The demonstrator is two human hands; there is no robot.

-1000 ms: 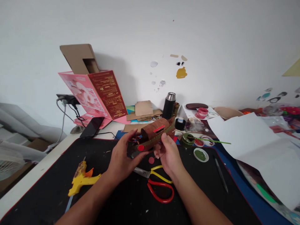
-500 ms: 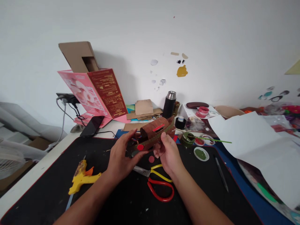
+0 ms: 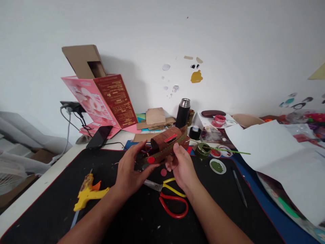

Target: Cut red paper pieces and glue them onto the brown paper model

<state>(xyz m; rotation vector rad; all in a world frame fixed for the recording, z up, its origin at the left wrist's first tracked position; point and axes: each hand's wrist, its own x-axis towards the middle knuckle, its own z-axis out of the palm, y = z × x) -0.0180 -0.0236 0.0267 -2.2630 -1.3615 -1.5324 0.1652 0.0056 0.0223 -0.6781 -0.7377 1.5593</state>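
A small brown model boat (image 3: 166,139) with a curved roof is held above the black mat (image 3: 58,189). On its side are a red strip (image 3: 170,138) and a round red piece (image 3: 151,160). My left hand (image 3: 129,169) grips the boat's left end, thumb below and fingers above. My right hand (image 3: 181,164) pinches its near side toward the right, with some fingers underneath. Below the hands lie scissors (image 3: 165,191) with one yellow and one red handle. A small dull red disc (image 3: 164,172) rests just above them.
A yellow glue gun (image 3: 88,192) lies at left, near a phone (image 3: 99,137). Behind stand a black flask (image 3: 183,113) and a pink card (image 3: 93,101). At right are a green paint jar (image 3: 202,151), a paint lid (image 3: 217,166), a pen (image 3: 239,187) and white paper (image 3: 266,145).
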